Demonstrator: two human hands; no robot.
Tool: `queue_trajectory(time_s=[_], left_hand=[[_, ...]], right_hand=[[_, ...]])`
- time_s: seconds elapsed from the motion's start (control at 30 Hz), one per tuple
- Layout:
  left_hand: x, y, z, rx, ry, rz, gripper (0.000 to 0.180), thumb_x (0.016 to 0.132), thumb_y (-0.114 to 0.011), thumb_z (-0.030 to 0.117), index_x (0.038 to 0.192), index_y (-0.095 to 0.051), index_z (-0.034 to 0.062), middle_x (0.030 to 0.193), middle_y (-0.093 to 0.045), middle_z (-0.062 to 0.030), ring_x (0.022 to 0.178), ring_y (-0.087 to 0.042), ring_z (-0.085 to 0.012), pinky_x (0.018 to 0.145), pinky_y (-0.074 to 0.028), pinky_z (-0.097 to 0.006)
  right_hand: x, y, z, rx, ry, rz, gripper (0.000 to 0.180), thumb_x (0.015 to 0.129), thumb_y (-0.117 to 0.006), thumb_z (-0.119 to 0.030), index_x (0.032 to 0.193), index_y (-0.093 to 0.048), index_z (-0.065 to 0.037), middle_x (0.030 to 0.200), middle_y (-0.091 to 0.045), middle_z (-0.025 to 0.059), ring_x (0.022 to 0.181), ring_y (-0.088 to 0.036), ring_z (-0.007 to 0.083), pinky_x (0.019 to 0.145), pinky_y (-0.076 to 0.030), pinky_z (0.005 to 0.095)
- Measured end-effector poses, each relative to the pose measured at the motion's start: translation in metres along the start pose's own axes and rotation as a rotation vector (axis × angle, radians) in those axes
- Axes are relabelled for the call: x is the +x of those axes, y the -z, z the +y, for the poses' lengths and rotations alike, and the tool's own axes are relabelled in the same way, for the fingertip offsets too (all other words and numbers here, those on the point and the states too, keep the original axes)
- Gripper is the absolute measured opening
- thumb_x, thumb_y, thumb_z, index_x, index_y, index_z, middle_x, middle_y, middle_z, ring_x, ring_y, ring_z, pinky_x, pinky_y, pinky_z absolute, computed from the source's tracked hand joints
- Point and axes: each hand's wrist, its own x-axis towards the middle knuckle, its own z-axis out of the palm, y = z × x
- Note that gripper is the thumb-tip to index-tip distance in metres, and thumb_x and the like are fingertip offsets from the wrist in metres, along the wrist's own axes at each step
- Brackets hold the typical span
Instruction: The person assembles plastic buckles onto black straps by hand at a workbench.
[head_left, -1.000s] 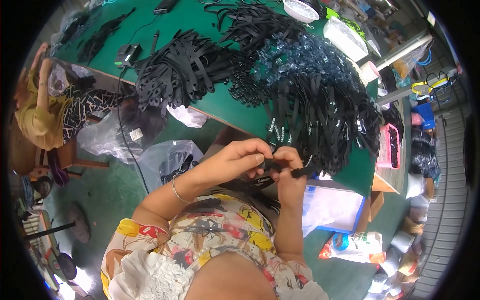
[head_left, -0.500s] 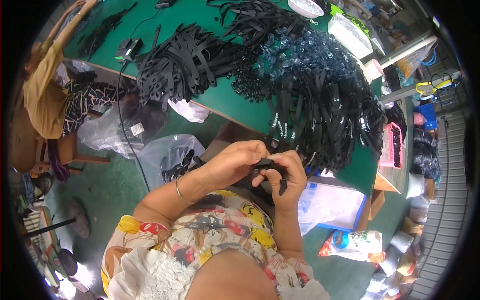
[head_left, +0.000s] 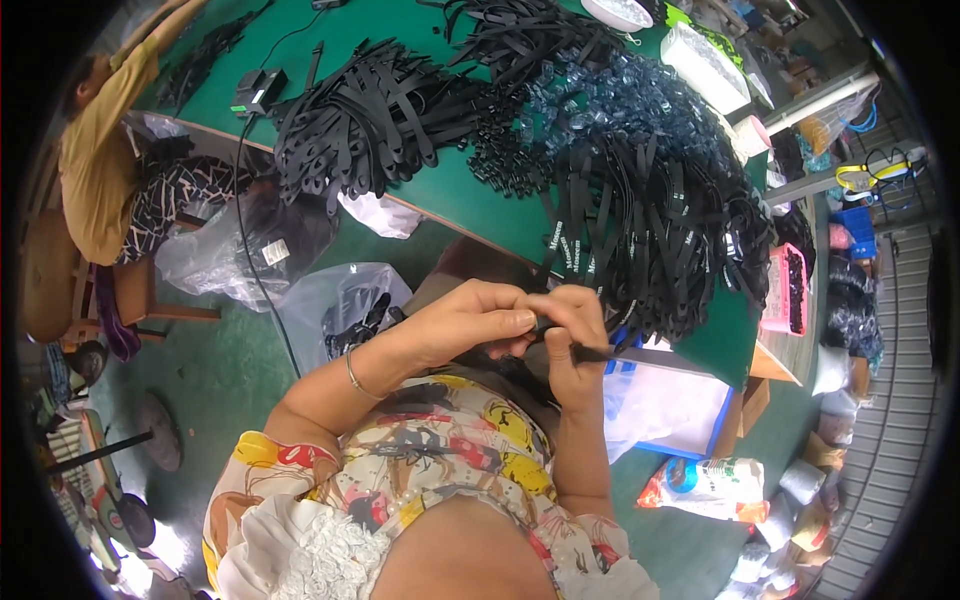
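OK, both my hands up in front of my tummy, nr the tbl edge. R hand (head_left: 578,335) gripping a flat black fabric strap (head_left: 597,353) btwn thumb + fingers, one end poking out to the right. L hand (head_left: 475,318) pinching it too, fingertips right up against R's; exact grip's partly hidden, can't tell more. Ahead on the green tabletop (head_left: 455,228): big pile of black straps w/ white lettering (head_left: 650,245), heap of clear bluish plastic pieces (head_left: 610,110) just behind, plus a black strap pile w/ rounded ends (head_left: 365,125) to the left. Blue-edged white-lined box (head_left: 685,410) below tbl, on my R. Co-worker in mustard top (head_left: 100,190), far L, arms stretched over tbl.
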Motion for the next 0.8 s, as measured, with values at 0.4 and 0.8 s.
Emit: queue_trajectory(time_s=[0.4, 0.8], left_hand=[[-0.006, -0.003, 0.004, 0.825, -0.288, 0.019, 0.023, 0.083, -0.061, 0.020, 0.077, -0.059, -0.0023, 0.063, -0.055, -0.0016, 0.059, -0.048, -0.0070, 0.052, -0.039, -0.023], [-0.010, -0.014, -0.017, -0.143, 0.001, -0.002, 0.022, 0.079, -0.057, 0.018, 0.070, -0.057, -0.0021, 0.058, -0.053, -0.0065, 0.046, -0.045, -0.0091, 0.042, -0.033, -0.021]], right_hand=[[-0.008, 0.002, -0.011, 0.153, -0.344, -0.066, 0.013, 0.082, -0.058, -0.007, 0.074, -0.055, 0.003, 0.063, -0.052, 0.0056, 0.057, -0.047, 0.0087, 0.052, -0.037, 0.0232], [-0.024, -0.016, -0.019, 1.046, -0.483, 0.178, 0.029, 0.082, -0.057, -0.017, 0.060, -0.046, -0.002, 0.054, -0.040, 0.0020, 0.044, -0.033, 0.0068, 0.041, -0.025, 0.0216]])
